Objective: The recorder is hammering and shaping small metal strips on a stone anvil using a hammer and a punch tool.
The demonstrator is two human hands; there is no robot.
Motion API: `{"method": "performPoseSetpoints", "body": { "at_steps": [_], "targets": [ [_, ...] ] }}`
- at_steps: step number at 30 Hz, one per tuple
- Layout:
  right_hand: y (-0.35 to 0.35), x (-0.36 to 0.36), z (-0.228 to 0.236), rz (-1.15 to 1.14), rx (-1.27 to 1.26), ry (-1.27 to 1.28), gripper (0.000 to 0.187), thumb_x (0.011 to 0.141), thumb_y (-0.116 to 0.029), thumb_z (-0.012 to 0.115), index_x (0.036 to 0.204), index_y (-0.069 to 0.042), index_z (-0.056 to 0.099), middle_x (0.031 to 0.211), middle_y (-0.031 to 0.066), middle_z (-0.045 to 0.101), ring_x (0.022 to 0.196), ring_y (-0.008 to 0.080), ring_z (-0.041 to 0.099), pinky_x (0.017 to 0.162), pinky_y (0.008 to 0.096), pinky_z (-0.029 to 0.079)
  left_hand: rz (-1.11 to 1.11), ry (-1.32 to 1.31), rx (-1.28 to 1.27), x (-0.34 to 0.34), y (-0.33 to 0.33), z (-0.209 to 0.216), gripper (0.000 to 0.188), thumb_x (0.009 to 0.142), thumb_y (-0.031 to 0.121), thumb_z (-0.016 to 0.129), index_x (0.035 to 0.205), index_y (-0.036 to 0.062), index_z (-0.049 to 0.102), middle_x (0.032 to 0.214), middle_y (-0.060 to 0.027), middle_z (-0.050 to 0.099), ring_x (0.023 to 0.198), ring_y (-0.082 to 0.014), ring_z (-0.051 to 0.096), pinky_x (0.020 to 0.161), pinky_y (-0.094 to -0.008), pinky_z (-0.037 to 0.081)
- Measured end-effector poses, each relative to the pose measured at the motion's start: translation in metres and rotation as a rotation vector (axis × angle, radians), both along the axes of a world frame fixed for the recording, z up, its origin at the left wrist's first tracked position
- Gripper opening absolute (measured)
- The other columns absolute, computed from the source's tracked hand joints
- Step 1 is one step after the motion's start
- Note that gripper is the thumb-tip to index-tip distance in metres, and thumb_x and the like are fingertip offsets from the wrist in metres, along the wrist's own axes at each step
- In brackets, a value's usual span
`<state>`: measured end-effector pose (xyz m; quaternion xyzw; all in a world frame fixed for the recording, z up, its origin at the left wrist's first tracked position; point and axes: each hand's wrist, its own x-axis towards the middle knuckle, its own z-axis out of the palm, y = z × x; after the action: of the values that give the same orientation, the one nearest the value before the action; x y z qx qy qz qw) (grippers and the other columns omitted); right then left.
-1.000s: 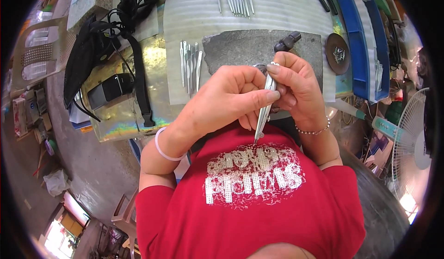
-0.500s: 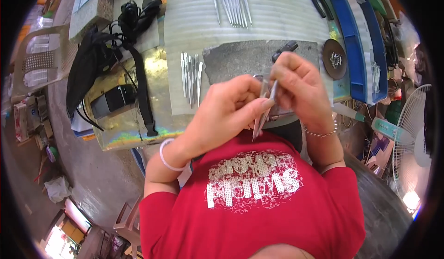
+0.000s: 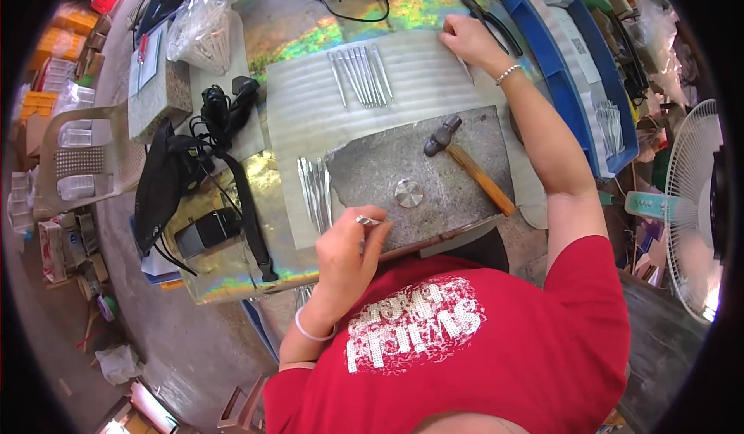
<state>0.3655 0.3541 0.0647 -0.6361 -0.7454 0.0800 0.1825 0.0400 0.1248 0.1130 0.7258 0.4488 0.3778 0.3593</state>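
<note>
In my left hand (image 3: 349, 252), close to the front edge of the stone slab (image 3: 372, 147), a slim silver metal piece (image 3: 367, 221) is pinched, its end poking out past the fingers. My right hand (image 3: 473, 40) is stretched to the far right of the white foam sheet (image 3: 298, 85). Its fingers are closed on a slender pointed metal piece (image 3: 466, 70) that sticks out below them. A ball-headed hammer (image 3: 473, 172) with a wooden handle and a round metal disc (image 3: 409, 194) lie on the slab. Left of it are several slim metal pieces (image 3: 314, 190).
A row of several silver instruments (image 3: 360, 77) lies farther back on the sheet. Black-handled pliers (image 3: 492, 23) are beside my right hand, with a blue tray (image 3: 573, 85) to the right. A black strapped bag (image 3: 167, 170) and a black box (image 3: 208, 232) sit left.
My hands, together over the slab's front edge before, have parted. The right reached far forward with a metal piece; the left moved down and left. The hammer and disc now show fully.
</note>
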Motion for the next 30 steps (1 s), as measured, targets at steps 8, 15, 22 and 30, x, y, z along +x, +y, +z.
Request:
{"method": "performPoseSetpoints", "body": {
  "at_steps": [8,15,22,30],
  "targets": [
    [-0.141,-0.050,0.084,0.099,-0.126,0.266,0.029,0.082,-0.018,0.060,0.103,0.001,0.054,0.085,0.0157,0.058,0.079,0.0307,0.059,0.071,0.0378,0.047,0.030,-0.235,-0.375,-0.007,0.007,-0.001,0.013,0.085,-0.001,0.062,0.097,-0.0027,0.058,0.085,-0.0105,0.067,0.073,-0.0147,0.064,0.065,-0.0255,0.051],
    [-0.225,-0.074,0.075,0.086,-0.063,-0.074,0.046,0.071,-0.006,0.064,0.114,0.000,0.047,0.102,0.0151,0.050,0.097,0.0313,0.052,0.082,0.0393,0.044,-0.006,-0.518,-0.546,0.016,0.022,0.008,0.010,0.089,-0.003,0.056,0.099,-0.0045,0.056,0.089,-0.0105,0.066,0.077,-0.0134,0.064,0.069,-0.0237,0.052],
    [-0.227,-0.082,0.067,-0.018,-0.126,0.068,0.042,0.071,0.001,0.056,0.112,-0.001,0.046,0.101,0.0171,0.050,0.089,0.0353,0.054,0.075,0.0420,0.047,0.001,-0.448,-0.444,0.026,0.020,-0.004,0.008,0.088,-0.004,0.057,0.096,-0.0050,0.058,0.088,-0.0088,0.065,0.074,-0.0115,0.063,0.068,-0.0228,0.053],
    [-0.233,-0.073,0.063,-0.031,-0.132,0.404,0.036,0.075,0.005,0.053,0.110,-0.001,0.047,0.095,0.0185,0.054,0.081,0.0356,0.058,0.071,0.0391,0.046,0.016,-0.392,-0.391,0.028,0.019,-0.005,0.006,0.088,-0.005,0.057,0.093,-0.0050,0.060,0.090,-0.0075,0.065,0.073,-0.0113,0.064,0.066,-0.0223,0.053]
  ]
}}
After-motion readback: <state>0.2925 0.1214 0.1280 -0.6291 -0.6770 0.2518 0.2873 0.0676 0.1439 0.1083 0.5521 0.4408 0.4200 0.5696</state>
